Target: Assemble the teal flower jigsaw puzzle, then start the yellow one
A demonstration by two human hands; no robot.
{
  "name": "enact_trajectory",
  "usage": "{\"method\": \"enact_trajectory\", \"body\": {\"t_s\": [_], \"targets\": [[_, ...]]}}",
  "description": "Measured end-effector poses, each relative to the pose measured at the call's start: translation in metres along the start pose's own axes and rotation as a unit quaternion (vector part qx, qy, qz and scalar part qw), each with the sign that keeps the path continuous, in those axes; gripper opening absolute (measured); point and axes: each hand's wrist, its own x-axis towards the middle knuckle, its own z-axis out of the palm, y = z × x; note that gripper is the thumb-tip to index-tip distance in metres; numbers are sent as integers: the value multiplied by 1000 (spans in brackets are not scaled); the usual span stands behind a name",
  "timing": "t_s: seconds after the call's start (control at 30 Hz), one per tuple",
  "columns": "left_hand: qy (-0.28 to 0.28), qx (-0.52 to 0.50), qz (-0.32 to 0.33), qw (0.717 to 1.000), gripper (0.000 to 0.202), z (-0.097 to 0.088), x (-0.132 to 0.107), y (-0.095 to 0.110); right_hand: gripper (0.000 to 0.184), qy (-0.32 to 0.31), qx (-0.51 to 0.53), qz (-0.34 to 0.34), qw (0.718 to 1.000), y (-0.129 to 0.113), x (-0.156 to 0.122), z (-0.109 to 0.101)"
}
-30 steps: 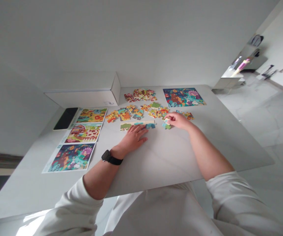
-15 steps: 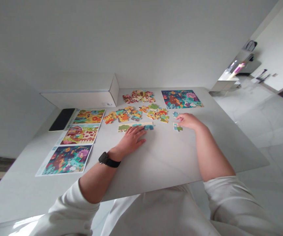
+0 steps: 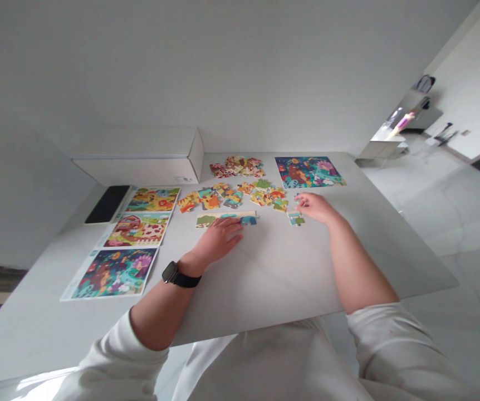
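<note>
My left hand point(image 3: 220, 240) lies flat with its fingers spread over a joined strip of jigsaw pieces point(image 3: 205, 220), which shows green bushes and a blue shape. My fingers hide the strip's middle. At the right, my right hand point(image 3: 316, 206) has its fingers bent together on a small blue puzzle piece point(image 3: 297, 196), mostly covered by the fingertips. Just below those fingers, a blue-and-green puzzle piece point(image 3: 295, 219) rests on the table, apart from the strip.
Loose yellow and orange puzzle pieces point(image 3: 210, 199) lie beyond the strip, with a reddish pile point(image 3: 238, 166) behind. A dark picture sheet point(image 3: 310, 171) is at back right. Picture sheets point(image 3: 137, 229), a black phone point(image 3: 107, 204) and a white box point(image 3: 135, 169) occupy the left.
The strip has slid slightly left under my left hand. The blue-and-green piece has shifted left too. My right fingertips have moved left onto the small blue piece and now cover more of it.
</note>
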Motion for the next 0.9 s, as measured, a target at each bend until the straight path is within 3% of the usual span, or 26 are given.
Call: {"method": "enact_trajectory", "body": {"t_s": [0.1,0.17,0.33,0.57,0.73,0.9], "targets": [[18,-5,-27,999,34,-3,-1,1,31,174,-17,45,984,10,4,-14],[26,0,-51,998,35,-3,0,2,34,243,-22,63,968,15,6,-19],[36,19,-71,997,33,-3,1,4,36,301,-9,57,952,17,5,-18],[81,-6,-38,996,30,-6,2,8,37,368,20,36,929,24,10,-14],[108,-63,-19,992,28,-5,4,15,35,355,21,-28,934,20,12,-6],[113,-87,-11,990,27,-2,5,16,32,223,-61,-122,965,-5,7,25]]}}
